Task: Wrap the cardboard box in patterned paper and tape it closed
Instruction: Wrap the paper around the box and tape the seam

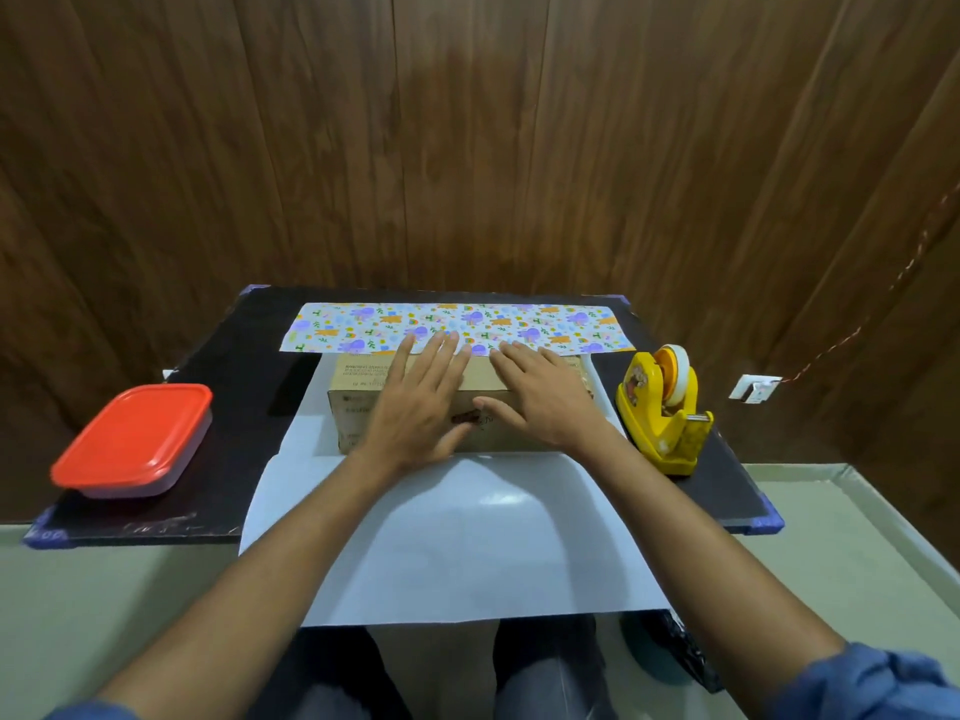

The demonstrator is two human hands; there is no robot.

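**Two flat hands on a box, with the paper under it**

The cardboard box [358,407] sits in the middle of the black mat [234,459]. It is a long brown box with small print on its top and front. It lies on the patterned paper [457,324]. The paper's white back faces up near the person. At the far edge, at 12 o'clock from the box, a strip is turned over and shows purple, orange and blue pictures.

The left hand [415,407] rests flat on top of the box, fingers straight and a little spread. Its fingertips reach the far edge of the box, right by the colored strip. The right hand [540,402] lies flat on the box beside it, fingers straight too. The thumbs [493,407] hang down over the front of the box and nearly meet. Neither hand grips anything.

At 3 o'clock from the box stands a yellow tape holder [662,413] with a roll of tape in it. It is on the mat, just past the paper's edge. At 9 o'clock, well apart from the box, sits a tub with a red lid [135,433]. The mat lies on a pale table [104,615]. Behind it all is a brown wooden wall [467,137].
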